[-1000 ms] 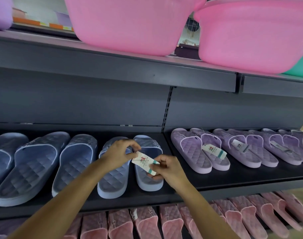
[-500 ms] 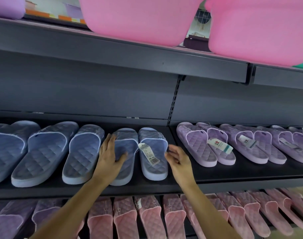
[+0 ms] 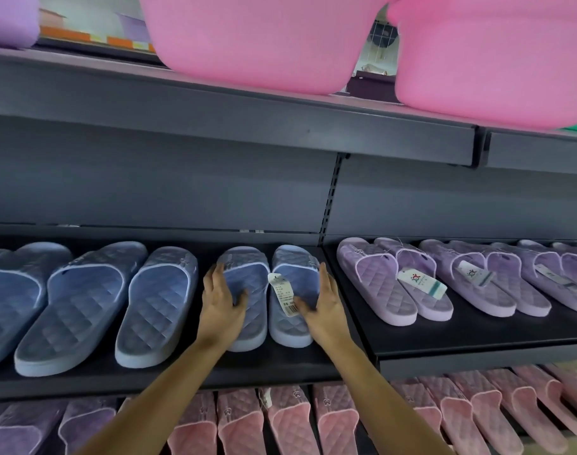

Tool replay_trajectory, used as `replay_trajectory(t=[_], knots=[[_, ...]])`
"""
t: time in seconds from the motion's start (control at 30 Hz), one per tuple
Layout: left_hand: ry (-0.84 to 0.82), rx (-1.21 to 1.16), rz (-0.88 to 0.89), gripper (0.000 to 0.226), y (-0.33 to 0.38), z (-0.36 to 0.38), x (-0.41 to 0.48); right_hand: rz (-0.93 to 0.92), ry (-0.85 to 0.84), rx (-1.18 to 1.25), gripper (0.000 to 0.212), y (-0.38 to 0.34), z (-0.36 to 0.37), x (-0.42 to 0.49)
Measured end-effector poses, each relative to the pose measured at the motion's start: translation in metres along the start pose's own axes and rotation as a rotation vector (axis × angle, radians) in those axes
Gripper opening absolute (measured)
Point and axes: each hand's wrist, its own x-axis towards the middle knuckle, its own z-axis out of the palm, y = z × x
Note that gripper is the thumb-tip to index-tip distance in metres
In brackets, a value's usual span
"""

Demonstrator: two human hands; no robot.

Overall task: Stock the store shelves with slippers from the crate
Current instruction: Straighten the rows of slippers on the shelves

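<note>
A moment ago my two hands were pinching the little white tag (image 3: pixel 283 295), and now they have let it go. It lies flat on the right slipper of the blue pair (image 3: pixel 285 326), with the bar lines facing up. My left hand (image 3: pixel 223 300) now rests on the left slipper of the pair, fingers straight and spread, thumb on the foot part. My right hand (image 3: pixel 323 303) lies along the outer side of the right slipper, fingers straight too, thumb on top. Neither hand is holding anything; both just press on the pair from the two sides. The pair sits on the dark shelf (image 3: pixel 280 366), at the right end of the blue row, next to the purple slippers (image 3: pixel 375 284). I think this pair is nearly done: it is in place and I am only pushing it neat and straight. The crate is not in my view, so I cannot tell how many slippers are left to put out.
</note>
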Motion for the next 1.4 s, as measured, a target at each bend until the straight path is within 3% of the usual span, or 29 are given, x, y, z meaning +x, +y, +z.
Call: replay_trajectory(t=[0.53,0.97,1.1,1.27,1.4], knots=[[0.095,0.050,-0.146,0.071,0.010,0.033,0.025,-0.005,-0.119,-0.088,0.083,0.015,-0.009,0.050],[0.015,0.102,-0.124,0.068,0.017,0.019,0.028,0.023,-0.134,-0.069,0.090,0.010,-0.020,0.048],[0.010,0.196,-0.011,0.060,0.022,-0.007,0.017,-0.026,-0.127,-0.066,0.083,0.010,-0.033,0.040],[-0.129,0.357,0.236,0.049,0.024,-0.045,-0.007,-0.231,-0.122,-0.202,0.076,0.008,-0.033,0.022],[-0.117,0.458,0.257,0.056,0.017,-0.076,-0.027,-0.319,-0.122,-0.237,0.075,0.003,-0.026,0.006]])
